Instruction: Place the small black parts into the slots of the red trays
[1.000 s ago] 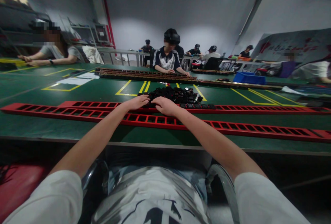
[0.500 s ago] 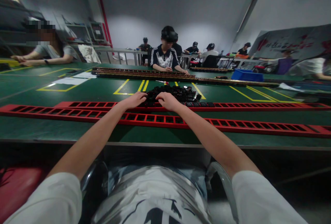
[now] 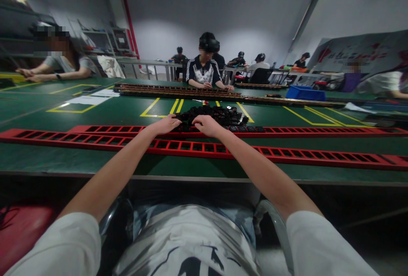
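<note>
A heap of small black parts [image 3: 219, 114] lies on the green table, at the far side of two long red ladder-like frames [image 3: 194, 146]. My left hand [image 3: 165, 125] is at the heap's left end, above the farther red frame, its fingers bent and partly hidden. Facing it, my right hand [image 3: 206, 125] curls its fingers down at the front of the heap. Dark parts show between the two hands, but what the fingertips grip is too small and dark to make out. Several square black pieces [image 3: 247, 128] sit in a row in the farther frame, right of my right hand.
Beyond the heap lie long stacked strips [image 3: 175, 91] and a blue bin [image 3: 306, 93]. Paper sheets [image 3: 92, 97] rest at the left. A co-worker [image 3: 204, 70] sits across the table; others sit around. The table's near edge [image 3: 204, 178] runs before my body.
My left hand has shifted very slightly, its thumb a little lower. My right hand stays at nearly the same place, and the frames and heap look unchanged.
</note>
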`<state>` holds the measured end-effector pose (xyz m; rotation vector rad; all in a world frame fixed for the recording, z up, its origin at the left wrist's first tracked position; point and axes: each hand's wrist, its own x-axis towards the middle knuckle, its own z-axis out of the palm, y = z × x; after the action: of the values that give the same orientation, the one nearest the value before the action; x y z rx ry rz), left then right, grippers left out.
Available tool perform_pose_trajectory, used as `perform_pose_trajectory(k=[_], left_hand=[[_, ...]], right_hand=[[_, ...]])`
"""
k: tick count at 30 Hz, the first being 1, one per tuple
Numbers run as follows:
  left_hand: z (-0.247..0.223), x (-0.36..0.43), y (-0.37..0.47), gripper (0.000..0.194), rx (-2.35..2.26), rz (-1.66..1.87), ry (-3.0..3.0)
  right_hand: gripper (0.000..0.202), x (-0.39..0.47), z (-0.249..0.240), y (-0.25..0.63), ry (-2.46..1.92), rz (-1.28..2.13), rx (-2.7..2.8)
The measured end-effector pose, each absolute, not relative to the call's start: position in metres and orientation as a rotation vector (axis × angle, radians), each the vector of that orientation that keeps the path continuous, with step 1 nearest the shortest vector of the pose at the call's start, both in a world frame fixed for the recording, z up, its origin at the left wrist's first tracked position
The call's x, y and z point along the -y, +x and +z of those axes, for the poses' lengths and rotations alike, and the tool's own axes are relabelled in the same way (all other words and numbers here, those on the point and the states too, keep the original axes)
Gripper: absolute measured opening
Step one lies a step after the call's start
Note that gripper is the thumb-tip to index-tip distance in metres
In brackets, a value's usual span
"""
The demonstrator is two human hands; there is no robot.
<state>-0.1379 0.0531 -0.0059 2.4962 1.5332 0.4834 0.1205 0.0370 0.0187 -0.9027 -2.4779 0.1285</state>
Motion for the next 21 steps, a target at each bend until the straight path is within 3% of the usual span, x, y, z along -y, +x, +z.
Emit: perform_pose_trajectory(k=[11,15,21], left_hand=[[-0.005,-0.049,-0.137,0.049,-1.457,0.588,2.497],[-0.003,-0.048,-0.135,0.04,-1.475,0.802,2.52],[0.008,-0.042,-0.133,0.044,-1.466,1.113,2.486]], right_hand=[[0.025,-0.034,0.021,0.121,-0.913,0.157,2.495],[0.026,-0.033,0.022,0.121,-0.917,0.148,2.496],[0.025,-0.031,0.024,0.122,-0.91,0.156,2.485]])
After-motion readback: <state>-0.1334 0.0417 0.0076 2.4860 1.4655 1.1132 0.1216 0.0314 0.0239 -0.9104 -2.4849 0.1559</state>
